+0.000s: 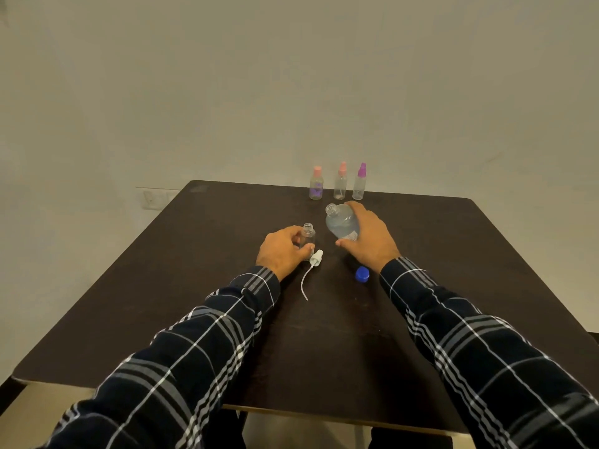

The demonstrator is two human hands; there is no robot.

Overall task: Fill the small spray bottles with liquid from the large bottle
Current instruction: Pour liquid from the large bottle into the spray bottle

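Note:
My left hand [283,249] grips a small clear bottle [307,236] that stands upright on the dark table [194,286] with its neck uncapped. Its white spray head [316,258], with a thin curved tube, lies on the table right beside that hand. My right hand [369,239] holds the large clear bottle [341,223] of liquid, uncapped and tilted with its mouth toward the upper left, a little right of the small bottle's neck. The blue cap [362,274] lies on the table under my right wrist.
Three small spray bottles stand in a row at the table's far edge: one with a pink cap and purple label [316,184], one with a pink sprayer [340,181], one with a purple sprayer [359,181]. A plain wall rises behind the table.

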